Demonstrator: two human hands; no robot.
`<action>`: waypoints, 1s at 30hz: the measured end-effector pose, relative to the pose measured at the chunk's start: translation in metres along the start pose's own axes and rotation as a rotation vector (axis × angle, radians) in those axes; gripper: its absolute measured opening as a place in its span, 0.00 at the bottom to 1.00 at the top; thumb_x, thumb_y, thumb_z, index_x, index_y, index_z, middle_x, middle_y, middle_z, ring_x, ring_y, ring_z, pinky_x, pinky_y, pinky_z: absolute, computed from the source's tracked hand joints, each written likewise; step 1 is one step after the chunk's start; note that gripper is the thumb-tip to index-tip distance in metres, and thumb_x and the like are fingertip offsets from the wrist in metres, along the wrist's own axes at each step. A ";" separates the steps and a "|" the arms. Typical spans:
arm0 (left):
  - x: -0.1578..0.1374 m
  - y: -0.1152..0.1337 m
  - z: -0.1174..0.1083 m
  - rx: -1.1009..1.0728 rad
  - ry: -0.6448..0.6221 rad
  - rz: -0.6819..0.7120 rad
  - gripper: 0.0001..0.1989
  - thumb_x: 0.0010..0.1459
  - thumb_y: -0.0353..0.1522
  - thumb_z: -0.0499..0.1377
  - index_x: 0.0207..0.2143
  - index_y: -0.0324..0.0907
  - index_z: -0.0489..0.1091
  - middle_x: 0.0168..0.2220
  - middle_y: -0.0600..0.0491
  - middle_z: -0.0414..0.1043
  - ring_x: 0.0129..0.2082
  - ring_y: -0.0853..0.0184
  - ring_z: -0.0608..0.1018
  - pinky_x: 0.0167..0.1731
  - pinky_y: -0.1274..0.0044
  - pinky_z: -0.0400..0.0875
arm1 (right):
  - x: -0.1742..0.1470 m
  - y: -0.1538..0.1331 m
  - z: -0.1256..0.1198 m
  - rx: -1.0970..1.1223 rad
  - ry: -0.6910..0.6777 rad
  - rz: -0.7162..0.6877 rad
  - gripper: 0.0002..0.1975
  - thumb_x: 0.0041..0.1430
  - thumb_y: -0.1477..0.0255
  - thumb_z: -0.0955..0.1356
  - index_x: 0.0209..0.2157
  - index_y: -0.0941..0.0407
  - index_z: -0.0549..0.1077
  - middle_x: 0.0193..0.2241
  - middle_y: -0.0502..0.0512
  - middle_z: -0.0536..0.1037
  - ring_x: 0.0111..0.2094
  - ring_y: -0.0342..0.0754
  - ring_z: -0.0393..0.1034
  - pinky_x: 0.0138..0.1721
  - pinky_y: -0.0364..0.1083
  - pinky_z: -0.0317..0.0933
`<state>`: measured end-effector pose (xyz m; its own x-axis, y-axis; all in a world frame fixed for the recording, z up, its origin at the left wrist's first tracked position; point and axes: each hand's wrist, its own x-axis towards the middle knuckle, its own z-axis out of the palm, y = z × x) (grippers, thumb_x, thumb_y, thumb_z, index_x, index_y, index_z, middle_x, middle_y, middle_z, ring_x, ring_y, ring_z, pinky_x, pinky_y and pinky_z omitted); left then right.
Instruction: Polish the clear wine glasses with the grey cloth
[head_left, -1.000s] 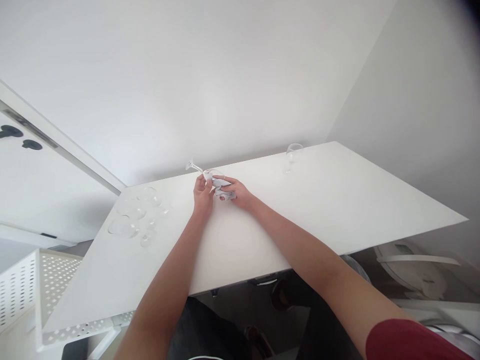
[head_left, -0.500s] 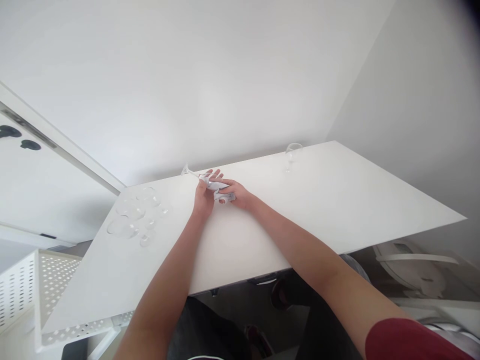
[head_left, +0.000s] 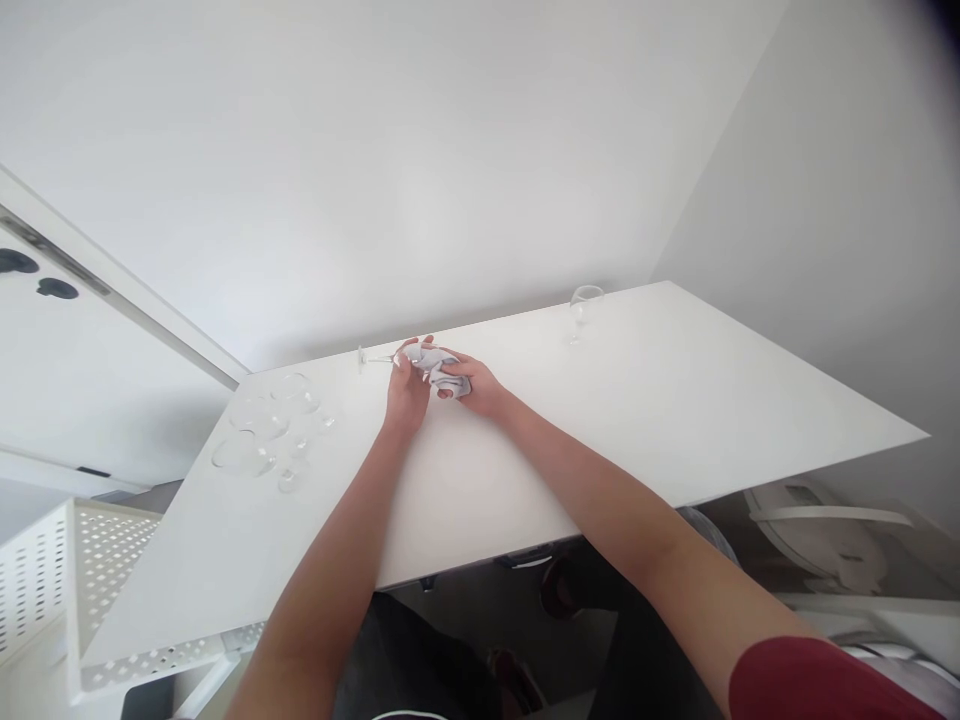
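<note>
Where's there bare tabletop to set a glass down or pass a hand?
The widest bare patch of tabletop lies between the right forearm, the lone upright glass and the tabletop's right edge. Smaller: near-left, between the glass cluster and left forearm; and between both forearms. Crowded: that cluster, and where left hand and right hand hold a stemmed glass and cloth.

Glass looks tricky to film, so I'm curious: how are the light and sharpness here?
Head view: soft light, with grey shading low on the white wall behind the flat white table; head view: the held clear stemmed glass looks faint against white; head view: dark blur in the upper right corner.
</note>
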<state>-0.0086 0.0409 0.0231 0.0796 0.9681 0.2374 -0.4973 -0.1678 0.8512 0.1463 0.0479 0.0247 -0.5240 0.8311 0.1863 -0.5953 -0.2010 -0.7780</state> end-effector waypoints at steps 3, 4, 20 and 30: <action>0.000 -0.002 0.001 0.016 -0.023 0.017 0.25 0.62 0.52 0.64 0.58 0.54 0.70 0.69 0.46 0.65 0.62 0.54 0.74 0.50 0.64 0.77 | 0.002 0.003 0.000 -0.174 0.060 -0.073 0.27 0.52 0.65 0.79 0.54 0.53 0.78 0.38 0.53 0.78 0.32 0.44 0.68 0.24 0.42 0.62; 0.000 -0.002 0.002 0.020 -0.048 0.016 0.26 0.62 0.50 0.65 0.59 0.54 0.70 0.70 0.46 0.64 0.62 0.54 0.74 0.50 0.64 0.77 | 0.003 0.003 -0.001 -0.217 0.093 -0.103 0.27 0.50 0.65 0.80 0.52 0.53 0.78 0.37 0.52 0.78 0.31 0.44 0.67 0.23 0.42 0.61; 0.001 -0.003 -0.011 0.063 -0.244 -0.532 0.30 0.60 0.57 0.63 0.44 0.38 0.78 0.35 0.44 0.79 0.24 0.67 0.77 0.21 0.75 0.71 | 0.002 -0.019 -0.025 -0.301 0.324 -0.278 0.09 0.50 0.65 0.72 0.33 0.55 0.75 0.21 0.46 0.69 0.18 0.40 0.56 0.17 0.42 0.48; -0.003 -0.002 0.000 0.050 -0.170 -0.279 0.18 0.54 0.36 0.74 0.44 0.42 0.73 0.25 0.61 0.62 0.17 0.80 0.60 0.19 0.81 0.61 | 0.017 -0.018 -0.043 -0.007 0.608 -0.445 0.18 0.68 0.52 0.66 0.42 0.52 0.75 0.28 0.48 0.70 0.24 0.41 0.59 0.25 0.41 0.57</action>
<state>-0.0081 0.0382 0.0204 0.3516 0.9340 0.0632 -0.3935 0.0863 0.9153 0.1745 0.0881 0.0164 0.1947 0.9733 0.1218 -0.6672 0.2224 -0.7109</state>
